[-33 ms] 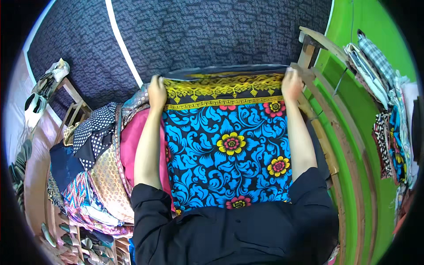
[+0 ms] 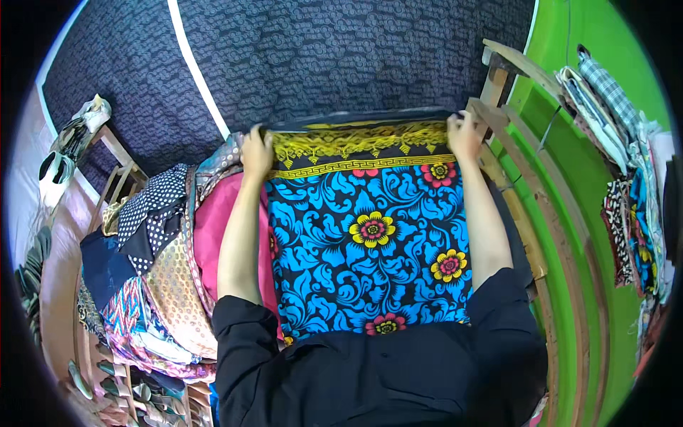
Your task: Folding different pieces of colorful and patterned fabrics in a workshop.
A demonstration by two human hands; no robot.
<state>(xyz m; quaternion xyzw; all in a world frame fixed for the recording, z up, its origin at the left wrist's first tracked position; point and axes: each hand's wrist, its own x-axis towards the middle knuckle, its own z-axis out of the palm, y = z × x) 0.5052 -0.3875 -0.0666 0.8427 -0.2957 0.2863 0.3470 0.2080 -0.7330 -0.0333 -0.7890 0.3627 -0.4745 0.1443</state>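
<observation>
Blue flowered cloth [image 2: 363,249] with a black ground lies spread flat in front of me, running from my black sleeves out to its yellow patterned border [image 2: 359,146]. My left hand [image 2: 256,153] grips the far left corner, fingers clenched on the edge; my right hand [image 2: 464,135] pinches the far right corner likewise. Folded fabrics [image 2: 156,270] are stacked to my left, and a dark patterned cloth [image 2: 341,57] lies beyond.
</observation>
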